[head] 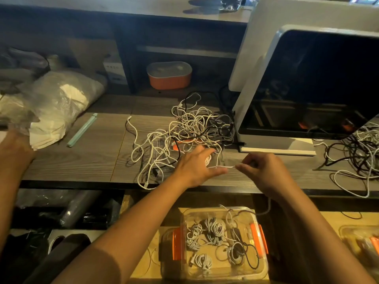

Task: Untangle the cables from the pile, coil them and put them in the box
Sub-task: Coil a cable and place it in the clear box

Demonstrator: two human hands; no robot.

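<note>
My left hand (194,167) sits at the near edge of the tangled pile of white and black cables (196,126) on the grey wood-grain bench (82,160). Its fingers (202,151) and thumb are wrapped about a small coil of thin white cable (222,166). That cable runs taut to my right hand (266,171), whose fingers pinch it. Below the bench edge, the clear plastic box with orange latches (258,236) holds several coiled grey-white cables (213,228).
</note>
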